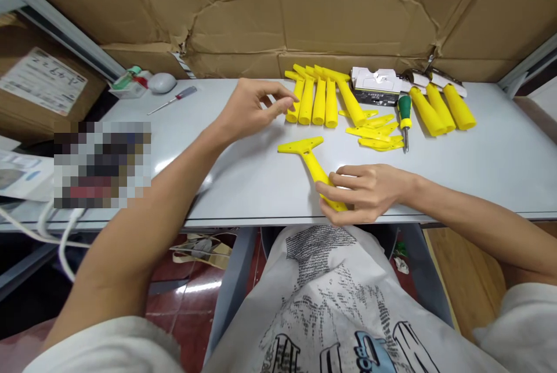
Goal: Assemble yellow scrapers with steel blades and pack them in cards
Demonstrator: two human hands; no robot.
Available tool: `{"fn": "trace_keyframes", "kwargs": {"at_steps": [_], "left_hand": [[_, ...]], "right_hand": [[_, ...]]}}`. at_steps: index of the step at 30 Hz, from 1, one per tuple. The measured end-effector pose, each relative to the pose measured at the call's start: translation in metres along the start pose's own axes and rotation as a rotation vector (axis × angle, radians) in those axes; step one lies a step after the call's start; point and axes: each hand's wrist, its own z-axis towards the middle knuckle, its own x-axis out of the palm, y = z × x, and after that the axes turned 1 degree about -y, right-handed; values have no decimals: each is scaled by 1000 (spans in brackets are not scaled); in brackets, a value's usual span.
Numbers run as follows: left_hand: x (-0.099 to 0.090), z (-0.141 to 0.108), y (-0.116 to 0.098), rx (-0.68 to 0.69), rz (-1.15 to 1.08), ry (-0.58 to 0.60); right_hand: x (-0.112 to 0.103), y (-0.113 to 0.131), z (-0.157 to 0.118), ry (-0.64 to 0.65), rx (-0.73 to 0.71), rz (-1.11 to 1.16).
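Note:
My right hand [365, 193] is wrapped round the lower end of a yellow T-shaped plastic scraper handle [311, 161]. That handle rests on the table near its front edge, with its wide head pointing away from me. My left hand [256, 107] hovers left of a row of several similar yellow handles [319, 100], thumb and forefinger drawn together in a pinch. Its fingertips overlap the leftmost handle in view; whether they hold anything small I cannot make out. Several flat yellow blade-shaped plastic pieces [378, 132] lie in a loose pile right of the row.
A green-and-yellow screwdriver [404, 115] and a small black-and-white box [375, 87] are behind the pile. More yellow handles [459, 107] lie at the right. At the back left are a thin screwdriver [174, 99] and a white mouse [162, 83]. Cardboard [278, 13] walls the back.

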Motion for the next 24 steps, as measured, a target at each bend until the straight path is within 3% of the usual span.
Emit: {"fn": "trace_keyframes", "kwargs": {"at_steps": [3, 6, 9, 11, 12, 14, 17, 24], "left_hand": [[14, -5, -14, 148, 94, 122], [26, -10, -22, 255, 190, 217], [33, -12, -24, 256, 333, 160], [38, -12, -21, 237, 408, 105], [40, -11, -17, 225, 432, 94], [44, -10, -10, 188, 450, 113], [49, -9, -2, 97, 425, 206], [57, -10, -12, 48, 416, 292]], "right_hand": [[2, 1, 2, -29, 32, 8], [7, -9, -5, -141, 168, -18], [15, -34, -21, -290, 591, -122], [23, -54, -33, -341, 927, -170], [27, -63, -39, -346, 1020, -177], [36, -78, -48, -347, 1056, -180], [48, -92, -53, -346, 987, -153], [54, -100, -39, -318, 1002, -16]]}}
